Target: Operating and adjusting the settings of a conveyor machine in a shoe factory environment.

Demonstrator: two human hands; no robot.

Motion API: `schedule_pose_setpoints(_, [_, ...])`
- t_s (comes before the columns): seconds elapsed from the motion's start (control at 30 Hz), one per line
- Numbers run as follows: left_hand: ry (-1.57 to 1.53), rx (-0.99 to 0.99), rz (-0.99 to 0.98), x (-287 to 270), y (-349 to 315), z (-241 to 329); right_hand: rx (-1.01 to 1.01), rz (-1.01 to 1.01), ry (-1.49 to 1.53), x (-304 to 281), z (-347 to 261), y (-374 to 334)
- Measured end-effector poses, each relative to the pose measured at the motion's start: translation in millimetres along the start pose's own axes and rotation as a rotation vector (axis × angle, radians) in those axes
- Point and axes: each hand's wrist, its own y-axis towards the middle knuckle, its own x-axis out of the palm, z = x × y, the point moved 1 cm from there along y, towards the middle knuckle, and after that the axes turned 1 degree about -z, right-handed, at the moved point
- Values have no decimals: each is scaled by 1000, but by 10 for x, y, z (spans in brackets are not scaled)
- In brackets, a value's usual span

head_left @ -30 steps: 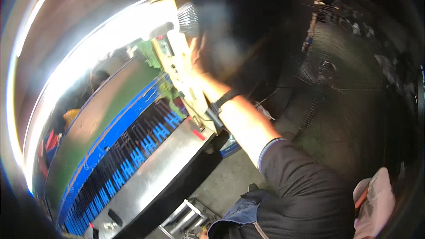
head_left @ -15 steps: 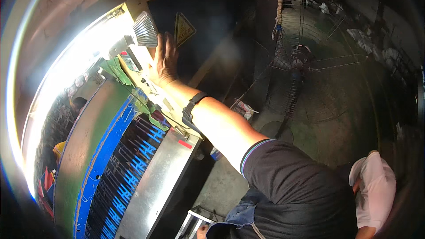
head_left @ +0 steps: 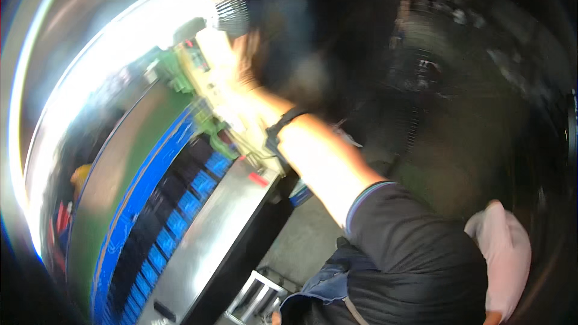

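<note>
Motion blur hides the left hand (head_left: 248, 60) on the pale control panel (head_left: 223, 93) beside a ribbed lamp (head_left: 232, 12) (grip unreadable); a stray press could hit the wrong control. Right hand unseen.

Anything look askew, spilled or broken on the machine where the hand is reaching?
Nothing stands out. The left hand reaches to the pale control panel above the steel cover; the picture is too blurred to show small damage.
</note>
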Motion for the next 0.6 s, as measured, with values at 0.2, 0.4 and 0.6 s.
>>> schedule_pose_setpoints(0.2, [-92, 11, -199, 126, 51, -292, -320, 242, -76, -19, 123, 69])
schedule_pose_setpoints(0.4, [-224, 16, -19, 177, 133, 11, -74, 94, -232, -112, 5, -35])
schedule_pose_setpoints(0.6, [-277, -75, -37, 167, -185, 205, -157, 135, -225, -91, 29, -17])
